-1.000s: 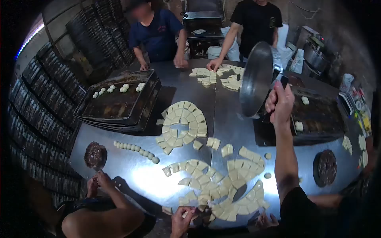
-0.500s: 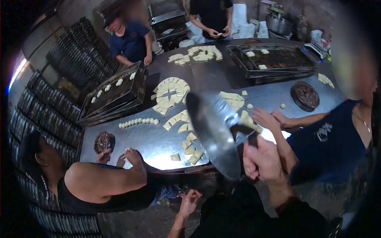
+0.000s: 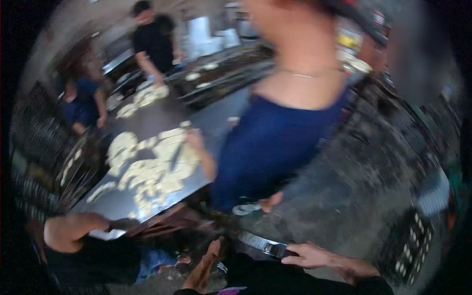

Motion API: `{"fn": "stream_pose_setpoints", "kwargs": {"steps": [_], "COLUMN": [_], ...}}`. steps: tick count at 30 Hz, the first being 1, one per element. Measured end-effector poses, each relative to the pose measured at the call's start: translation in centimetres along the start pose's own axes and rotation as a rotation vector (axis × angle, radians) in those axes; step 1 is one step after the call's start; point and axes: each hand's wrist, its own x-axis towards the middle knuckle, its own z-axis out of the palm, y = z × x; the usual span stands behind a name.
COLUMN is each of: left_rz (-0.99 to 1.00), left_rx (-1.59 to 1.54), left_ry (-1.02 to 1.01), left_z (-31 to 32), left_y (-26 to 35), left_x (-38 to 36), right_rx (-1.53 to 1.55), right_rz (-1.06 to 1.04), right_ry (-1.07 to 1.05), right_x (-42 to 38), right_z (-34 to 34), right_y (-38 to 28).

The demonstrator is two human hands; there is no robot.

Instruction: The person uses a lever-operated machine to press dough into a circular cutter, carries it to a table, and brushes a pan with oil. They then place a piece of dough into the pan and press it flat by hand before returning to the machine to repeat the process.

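Note:
My right hand [image 3: 307, 255] is closed round the dark handle of a shiny metal pan [image 3: 255, 242], seen nearly edge-on, low in front of me. Its far end lies under the hip of a co-worker in dark blue. To the left hangs my left hand [image 3: 213, 250], fingers loosely curled, with nothing visible in them. It is just below the edge of the metal work table [image 3: 201, 178]. Many cut pieces of dough [image 3: 164, 160] lie on that table, beyond both hands.
A co-worker in dark blue [image 3: 275, 147] stands close in front, reaching over the dough. Another person's arm [image 3: 73, 228] is at lower left; two more people stand across the table. Dark floor [image 3: 334, 196] stretches right, toward a tray of pale pieces [image 3: 413, 250].
My view has swung right, away from the table. The pan has come down from in front of the table to waist height, still in my right hand. The right co-worker now fills the centre.

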Motion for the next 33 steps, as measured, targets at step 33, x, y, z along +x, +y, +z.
{"fn": "stream_pose_setpoints", "kwargs": {"steps": [33], "left_rz": [0.374], "left_rx": [-1.351], "left_ry": [-0.106], "left_z": [14.5], "left_y": [82.6], "left_x": [43.2], "right_rx": [0.871], "right_rz": [0.153], "right_ry": [1.145], "right_x": [-3.7], "right_z": [-66.7], "right_y": [48.8]}}
